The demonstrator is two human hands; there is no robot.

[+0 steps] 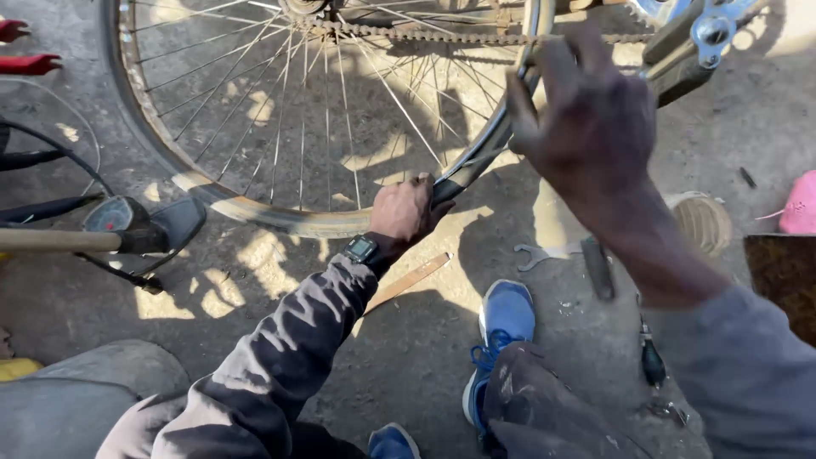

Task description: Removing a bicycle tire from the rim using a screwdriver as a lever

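Left hand (406, 209) clamps the black tyre (476, 157) at the bottom of the wheel rim (255, 208); right hand (586, 119) curls over it higher up. Tyre sits only along that stretch; the rim's left arc remains bare.

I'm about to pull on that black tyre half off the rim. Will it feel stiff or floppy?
Probably floppy: the black tyre bends away from the rim between the left hand and right hand. It likely grips rather than slips, being rubber. The spoked wheel itself may turn when pushed.
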